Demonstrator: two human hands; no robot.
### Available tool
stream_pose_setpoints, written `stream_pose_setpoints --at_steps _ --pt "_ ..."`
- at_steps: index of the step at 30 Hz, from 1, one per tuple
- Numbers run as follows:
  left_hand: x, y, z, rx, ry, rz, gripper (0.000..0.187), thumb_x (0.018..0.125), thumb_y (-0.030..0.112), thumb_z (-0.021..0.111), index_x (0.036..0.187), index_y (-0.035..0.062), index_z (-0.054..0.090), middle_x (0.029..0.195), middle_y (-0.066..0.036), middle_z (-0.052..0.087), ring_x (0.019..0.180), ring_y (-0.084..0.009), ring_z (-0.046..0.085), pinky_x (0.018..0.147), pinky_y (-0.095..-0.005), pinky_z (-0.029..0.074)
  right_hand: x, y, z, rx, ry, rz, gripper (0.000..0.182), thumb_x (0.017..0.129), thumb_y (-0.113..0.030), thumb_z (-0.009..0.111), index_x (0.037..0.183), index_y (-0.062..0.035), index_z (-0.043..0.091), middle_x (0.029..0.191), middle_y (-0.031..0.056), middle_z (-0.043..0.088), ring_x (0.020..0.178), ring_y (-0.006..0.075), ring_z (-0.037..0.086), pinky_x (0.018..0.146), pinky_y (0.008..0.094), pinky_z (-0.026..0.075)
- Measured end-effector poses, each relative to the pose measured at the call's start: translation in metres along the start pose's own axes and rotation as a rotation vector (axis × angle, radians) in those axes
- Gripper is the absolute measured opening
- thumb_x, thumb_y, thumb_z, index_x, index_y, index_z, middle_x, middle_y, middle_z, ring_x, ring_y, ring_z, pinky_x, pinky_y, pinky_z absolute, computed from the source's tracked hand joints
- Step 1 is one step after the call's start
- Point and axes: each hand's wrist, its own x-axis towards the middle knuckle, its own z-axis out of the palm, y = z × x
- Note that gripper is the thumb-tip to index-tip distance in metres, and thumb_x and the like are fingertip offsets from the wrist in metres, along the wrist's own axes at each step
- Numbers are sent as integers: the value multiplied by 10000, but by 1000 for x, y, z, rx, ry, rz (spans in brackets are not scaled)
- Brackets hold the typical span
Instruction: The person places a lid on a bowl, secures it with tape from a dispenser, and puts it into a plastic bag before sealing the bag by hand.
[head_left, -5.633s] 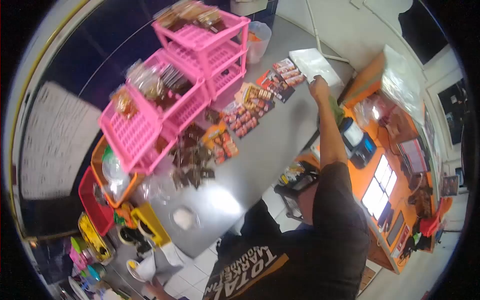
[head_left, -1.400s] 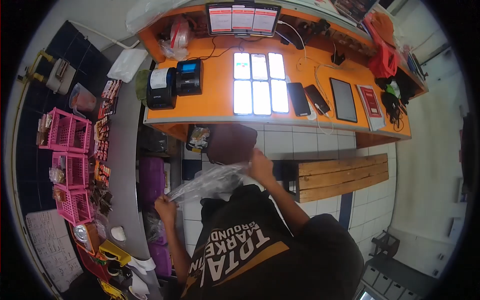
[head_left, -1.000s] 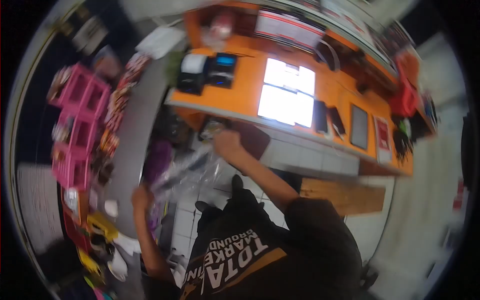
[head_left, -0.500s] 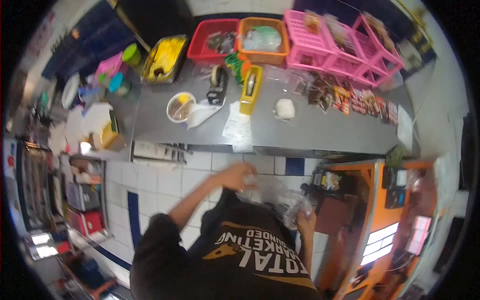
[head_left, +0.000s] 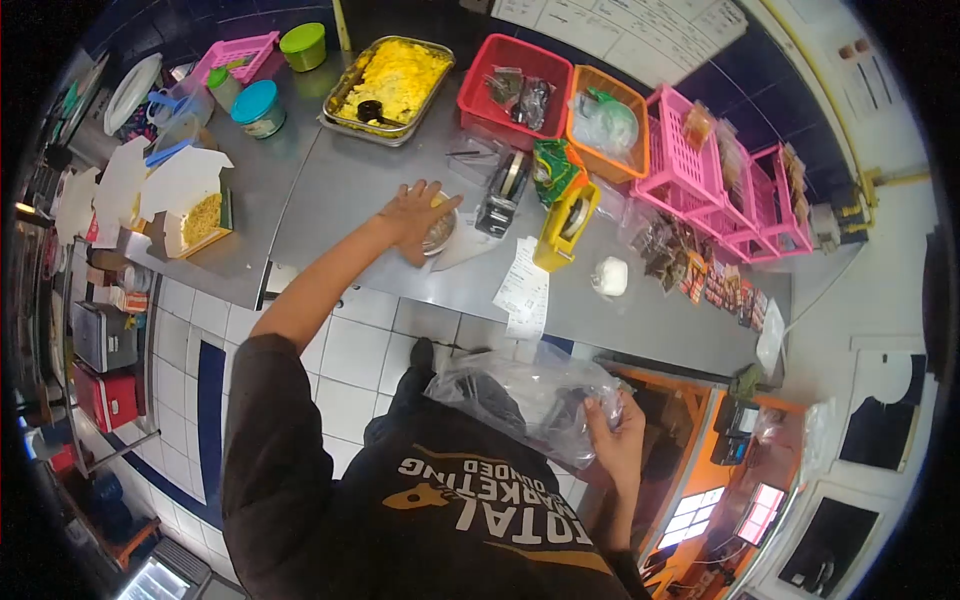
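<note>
My left hand [head_left: 412,220] reaches over the counter with its fingers spread, at the left side of a small round container [head_left: 441,234] that it partly covers. Low in front of my body, my right hand [head_left: 618,430] pinches a clear plastic bag [head_left: 500,388], which hangs wide and crumpled towards the left. Something dark shows at the bag's right end, too unclear to name. Beside the container lie a white paper [head_left: 468,246] and a black tape dispenser [head_left: 503,195]. Printed receipts [head_left: 522,288] lie near the counter's front edge.
Behind are a yellow food tray [head_left: 395,82], red bin [head_left: 512,90], orange bin [head_left: 610,125] and pink baskets [head_left: 690,165]. A yellow dispenser [head_left: 566,228], white lump [head_left: 610,277] and small packets [head_left: 690,270] sit right; an open food box [head_left: 205,215] stands left.
My left hand has moved from the bag, up and left to the small container. My right hand still holds the bag, which now spreads wider. The view has shifted.
</note>
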Motion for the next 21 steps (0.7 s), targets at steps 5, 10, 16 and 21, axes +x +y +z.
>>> stream_pose_setpoints --at_steps 5,10,16,21 --pt "-53 -21 -10 -227 220 -185 1066 512 318 855 1445 136 373 1326 -276 417 1201 -449 421 1025 -534 373 56 -42 25 81 -253 -51 147 898 -132 692 891 -19 598 654 -48 535 587 28 463 520 223 379" --pt "-181 -1 -127 -188 323 -272 994 495 248 799 1397 94 411 1241 -241 466 1137 -437 467 985 -466 421 130 -87 88 209 -517 -163 138 922 -146 663 907 -28 592 671 -39 537 589 36 467 532 230 389" --pt "-252 68 -210 -357 316 -260 1009 457 226 764 1393 89 414 1225 -215 483 1151 -419 513 971 -432 441 192 -114 174 443 -799 -177 192 928 -219 658 900 -46 581 680 -15 556 570 52 505 498 239 401" --pt "-203 60 -149 -588 119 -420 1007 520 292 787 1420 101 378 1219 -235 494 1147 -423 523 978 -428 444 204 -104 229 454 -799 -158 228 922 -239 658 922 -23 585 709 26 597 600 89 564 534 274 458"
